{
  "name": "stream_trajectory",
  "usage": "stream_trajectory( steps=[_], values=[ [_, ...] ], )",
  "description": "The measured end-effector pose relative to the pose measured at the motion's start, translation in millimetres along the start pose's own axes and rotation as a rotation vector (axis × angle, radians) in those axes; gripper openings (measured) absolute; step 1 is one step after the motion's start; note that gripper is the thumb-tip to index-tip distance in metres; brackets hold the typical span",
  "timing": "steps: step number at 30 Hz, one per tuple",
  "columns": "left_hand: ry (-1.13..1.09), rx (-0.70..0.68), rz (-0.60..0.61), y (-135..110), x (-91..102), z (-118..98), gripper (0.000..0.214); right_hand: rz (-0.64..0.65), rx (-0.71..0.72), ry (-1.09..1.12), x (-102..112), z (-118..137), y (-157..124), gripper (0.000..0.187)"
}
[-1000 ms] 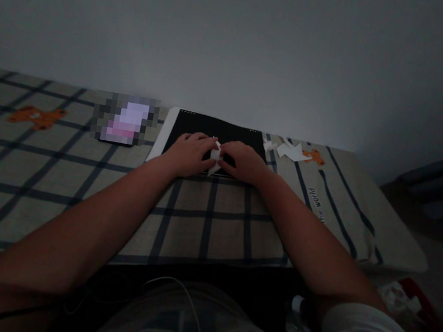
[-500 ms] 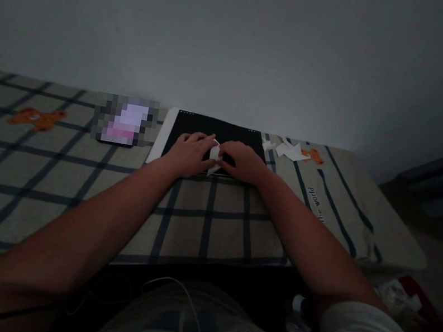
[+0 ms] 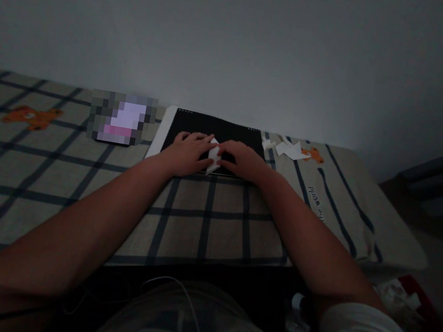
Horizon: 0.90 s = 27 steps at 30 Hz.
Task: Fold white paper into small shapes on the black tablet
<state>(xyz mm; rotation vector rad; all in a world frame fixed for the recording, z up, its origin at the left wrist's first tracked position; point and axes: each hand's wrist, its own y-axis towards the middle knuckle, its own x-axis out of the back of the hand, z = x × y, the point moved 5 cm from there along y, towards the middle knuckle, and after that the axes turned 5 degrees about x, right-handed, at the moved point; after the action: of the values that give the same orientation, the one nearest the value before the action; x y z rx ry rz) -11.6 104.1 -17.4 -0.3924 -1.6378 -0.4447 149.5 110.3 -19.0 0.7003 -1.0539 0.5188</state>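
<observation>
A small folded piece of white paper point(image 3: 213, 159) lies on a black board point(image 3: 214, 129) with a white left edge, far across the checked cloth. My left hand point(image 3: 187, 153) presses on the paper from the left, fingers curled over it. From the right, my right hand point(image 3: 243, 160) meets it with fingertips pinched on the same paper. Most of the paper is hidden under the two hands.
The bed or table wears a grey cloth point(image 3: 52, 183) with dark blue checks and orange bear prints. A blurred phone-like object point(image 3: 121, 119) lies left of the board. White paper scraps point(image 3: 290, 149) lie at its right. A bottle point(image 3: 296, 326) and bags sit on the floor at right.
Both hands have stayed on the paper with small finger shifts; the white fold now shows a little more between them. The view has drifted slightly.
</observation>
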Motion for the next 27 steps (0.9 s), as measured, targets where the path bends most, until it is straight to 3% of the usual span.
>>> stream_trajectory(
  steps=[8, 12, 16, 22, 27],
  values=[
    [0.028, 0.009, 0.008, -1, -2.3, 1, 0.059, 0.027, 0.042, 0.076, 1, 0, -4, 0.035],
    [0.02, -0.013, -0.005, -2, -2.1, 2, 0.062, 0.005, 0.051, 0.073, 2, 3, -5, 0.033],
    [-0.008, -0.033, -0.034, -3, 0.1, 1, 0.061, -0.019, 0.004, -0.004, 4, 10, -4, 0.023],
    [0.004, -0.01, -0.061, -3, 1.2, 0, 0.06, -0.08, -0.056, -0.221, 9, 13, -1, 0.027],
    [0.027, 0.047, -0.097, -4, 4.1, -1, 0.06, -0.107, -0.03, -0.199, 15, 13, 0, 0.028]
  ],
)
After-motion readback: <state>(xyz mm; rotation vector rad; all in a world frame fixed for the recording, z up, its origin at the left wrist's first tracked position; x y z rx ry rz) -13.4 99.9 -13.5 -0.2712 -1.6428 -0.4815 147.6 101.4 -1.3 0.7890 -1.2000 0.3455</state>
